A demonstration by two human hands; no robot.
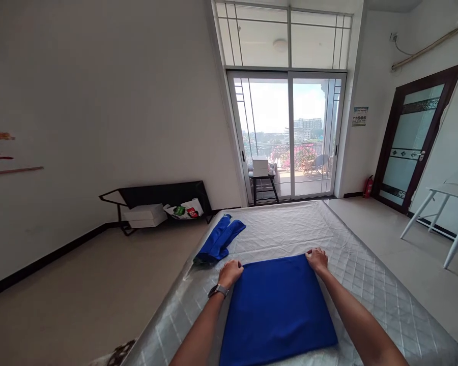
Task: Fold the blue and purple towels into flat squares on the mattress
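A blue cloth, folded into a rough rectangle, lies flat on the silver-grey quilted mattress in front of me. My left hand pinches its far left corner; a watch is on that wrist. At the far right corner, my right hand has thumb and fingers closed on the edge. Both arms reach forward along the cloth's sides. Beyond my left hand, a second blue cloth lies bunched and creased near the mattress's left edge. What kind of item either cloth is cannot be made out.
By the left wall stands a low black bench with a white box and a printed bag. A black stool is at the glass sliding door. On the right are a white-legged table and a fire extinguisher.
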